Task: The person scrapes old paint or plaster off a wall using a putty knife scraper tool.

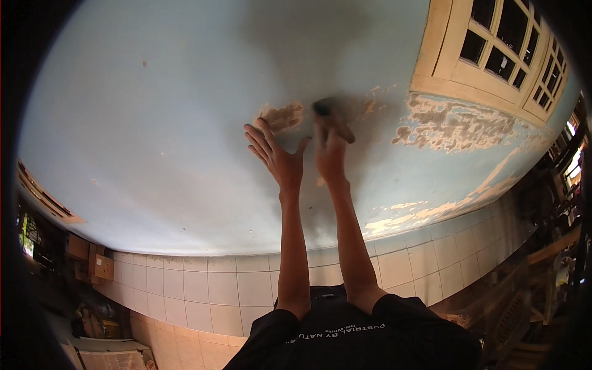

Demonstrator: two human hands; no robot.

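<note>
A light-blue painted wall (pixel 199 125) rises before me, with a bare brown patch (pixel 283 116) where paint is gone. My left hand (pixel 282 157) has its fingers spread against the wall, the fingertips at the lower left edge of that patch. To the right of the patch, my right hand (pixel 332 152) is raised to the wall and grips a small dark object (pixel 324 107). Motion blur hides what kind of object it is. Its dark end points up, just right of the patch.
A cream wooden window frame (pixel 444 69) with glass panes is at upper right. Under it spreads a large peeling area (pixel 455 122). White tiles (pixel 222 289) cover the wall's lower part. Cardboard boxes (pixel 102 267) stand at left; wooden furniture (pixel 513 319) is at right.
</note>
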